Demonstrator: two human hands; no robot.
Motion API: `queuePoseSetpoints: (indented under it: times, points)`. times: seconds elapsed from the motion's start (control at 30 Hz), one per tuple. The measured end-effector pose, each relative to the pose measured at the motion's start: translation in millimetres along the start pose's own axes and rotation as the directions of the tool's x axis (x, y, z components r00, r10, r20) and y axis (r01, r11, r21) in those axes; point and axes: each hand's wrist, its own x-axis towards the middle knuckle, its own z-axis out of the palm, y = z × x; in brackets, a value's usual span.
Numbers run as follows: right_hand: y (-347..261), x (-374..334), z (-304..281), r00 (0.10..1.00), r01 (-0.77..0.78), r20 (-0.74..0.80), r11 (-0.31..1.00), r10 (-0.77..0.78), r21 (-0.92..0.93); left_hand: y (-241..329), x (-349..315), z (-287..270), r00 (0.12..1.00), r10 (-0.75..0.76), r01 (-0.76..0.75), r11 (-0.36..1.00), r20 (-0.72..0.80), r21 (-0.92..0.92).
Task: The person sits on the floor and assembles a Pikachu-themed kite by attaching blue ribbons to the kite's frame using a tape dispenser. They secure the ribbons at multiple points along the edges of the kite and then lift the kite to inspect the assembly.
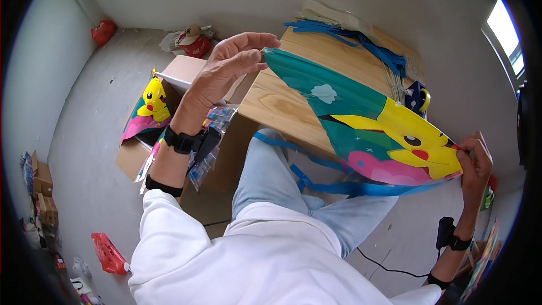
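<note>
A kite [361,130], teal with a yellow cartoon creature, a pink patch and a white cloud, stretches slantwise in front of me over the table and my lap. My left hand [234,62] has its thumb and fingers at the kite's upper left tip and appears to pinch it. At the lower right corner, my right hand [476,158] grips the kite between thumb and fingers. Blue ribbon tails [305,179] hang from the kite and trail across my jeans.
The wooden table [271,99] carries blue ribbons [389,59], thin pale rods [393,82] and a roll of yellow tape [425,100]. To the left stands an open cardboard box [132,155] with a similar kite [152,104]. Red bags [110,254] lie on the floor.
</note>
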Motion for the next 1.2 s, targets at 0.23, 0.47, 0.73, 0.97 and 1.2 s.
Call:
queuePoseSetpoints:
  times: [0.23,0.47,0.73,0.97,1.2]
  points:
    - [1,-19,2,0.995,-0.074,-0.062,0.997,0.076,0.036,-10,6,20,0.997,0.066,-0.077,0.944,-0.046,-0.321]
    - [-2,-21,0,0.993,-0.066,-0.092,0.996,0.072,0.067,-9,10,25,0.998,0.060,-0.055,0.980,0.019,-0.189]
    - [13,-32,-1,0.989,-0.128,-0.070,0.989,0.133,0.073,3,8,37,0.994,0.107,-0.108,0.989,-0.010,-0.100]
    - [22,-36,-3,0.991,-0.118,-0.055,0.990,0.122,0.079,23,6,51,0.989,0.136,-0.135,0.991,-0.059,0.013]
    - [27,-38,-6,0.981,-0.196,0.018,0.980,0.195,0.042,28,10,56,0.968,0.247,-0.241,0.962,-0.036,0.126]
